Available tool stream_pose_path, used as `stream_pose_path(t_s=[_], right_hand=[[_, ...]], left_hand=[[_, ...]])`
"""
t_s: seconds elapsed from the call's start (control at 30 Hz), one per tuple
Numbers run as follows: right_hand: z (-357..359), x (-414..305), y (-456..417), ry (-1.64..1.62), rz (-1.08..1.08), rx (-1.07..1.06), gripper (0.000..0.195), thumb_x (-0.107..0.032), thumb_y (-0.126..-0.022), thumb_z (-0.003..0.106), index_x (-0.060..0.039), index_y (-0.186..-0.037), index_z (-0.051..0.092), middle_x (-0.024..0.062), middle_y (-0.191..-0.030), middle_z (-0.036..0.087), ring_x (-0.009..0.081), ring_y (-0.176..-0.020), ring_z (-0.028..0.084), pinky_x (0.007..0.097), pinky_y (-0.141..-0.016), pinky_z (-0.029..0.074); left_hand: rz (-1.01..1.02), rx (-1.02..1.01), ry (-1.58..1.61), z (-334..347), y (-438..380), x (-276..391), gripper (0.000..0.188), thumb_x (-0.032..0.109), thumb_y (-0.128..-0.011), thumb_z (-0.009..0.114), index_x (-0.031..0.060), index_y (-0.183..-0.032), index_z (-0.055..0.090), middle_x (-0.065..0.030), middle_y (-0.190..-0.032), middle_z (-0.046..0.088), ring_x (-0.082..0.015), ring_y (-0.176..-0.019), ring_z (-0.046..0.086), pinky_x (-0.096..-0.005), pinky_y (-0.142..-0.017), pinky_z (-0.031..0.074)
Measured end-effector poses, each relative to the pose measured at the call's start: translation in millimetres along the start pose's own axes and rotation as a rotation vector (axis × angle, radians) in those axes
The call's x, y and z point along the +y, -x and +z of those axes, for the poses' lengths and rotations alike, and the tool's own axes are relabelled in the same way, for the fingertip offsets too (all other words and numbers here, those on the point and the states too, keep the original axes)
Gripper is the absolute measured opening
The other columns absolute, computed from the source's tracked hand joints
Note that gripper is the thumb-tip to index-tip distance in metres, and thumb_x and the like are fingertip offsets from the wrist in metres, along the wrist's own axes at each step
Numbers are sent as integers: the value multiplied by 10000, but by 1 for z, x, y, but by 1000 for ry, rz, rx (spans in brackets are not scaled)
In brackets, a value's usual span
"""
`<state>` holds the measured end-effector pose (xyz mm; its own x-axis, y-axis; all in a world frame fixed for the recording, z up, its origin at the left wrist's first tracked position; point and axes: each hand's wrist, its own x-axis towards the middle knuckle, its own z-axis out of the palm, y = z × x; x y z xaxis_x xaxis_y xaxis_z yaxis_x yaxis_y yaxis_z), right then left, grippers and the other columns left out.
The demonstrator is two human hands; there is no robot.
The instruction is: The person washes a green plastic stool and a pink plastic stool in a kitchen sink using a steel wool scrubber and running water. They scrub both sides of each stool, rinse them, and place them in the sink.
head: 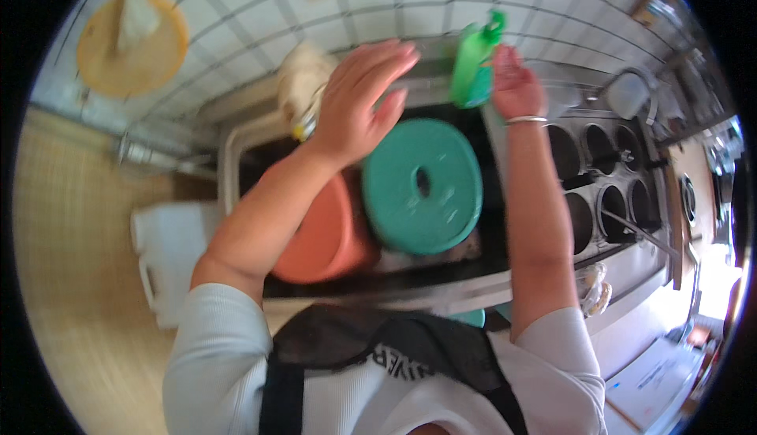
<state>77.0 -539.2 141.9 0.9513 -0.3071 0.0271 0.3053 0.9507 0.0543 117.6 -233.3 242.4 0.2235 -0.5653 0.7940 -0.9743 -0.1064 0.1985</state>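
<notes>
My left hand [364, 104] is raised over the back left of a sink, fingers extended and slightly bent, with nothing seen in it. Palm up, my right hand [518, 85] is close beside a green pump bottle [473, 68] at the sink's back edge; whether they touch I cannot tell. Its fingers are extended and hold nothing. Below and between the hands, a round green plastic lid or basin with an oval hole [423, 213] is in the sink, beside an orange plastic basin [322, 234] partly hidden by my left forearm.
A metal rack with round wells [597, 139] adjoins the sink at right. A wire grid [396, 3] covers the tiled wall, where a yellowish round board [133, 44] hangs. A beige bag or cloth [301, 80] lies behind my left wrist. A white plastic jug [177, 257] stands left of the sink.
</notes>
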Motion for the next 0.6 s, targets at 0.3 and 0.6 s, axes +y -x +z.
stream_pose_path(t_s=[0.3, 0.6], right_hand=[[-91, 200, 166, 353, 710, 249, 384, -205, -958, 425, 55, -1230, 506, 190, -1258, 570, 329, -1203, 526, 420, -1049, 416], [-142, 315, 121, 1828, 138, -118, 443, -266, -985, 430, 3, -1333, 474, 166, -1344, 514, 294, -1242, 494, 364, -1045, 387]], left_hand=[[-887, -443, -479, -74, 296, 52, 420, 236, -846, 668, 111, -1231, 556, -160, -1425, 407, -352, -1287, 423, -450, -1056, 350], [-1106, -183, -199, -113, 324, 25, 246, 83, -804, 616, 58, -1043, 560, -174, -958, 567, -357, -912, 577, -457, -756, 473]])
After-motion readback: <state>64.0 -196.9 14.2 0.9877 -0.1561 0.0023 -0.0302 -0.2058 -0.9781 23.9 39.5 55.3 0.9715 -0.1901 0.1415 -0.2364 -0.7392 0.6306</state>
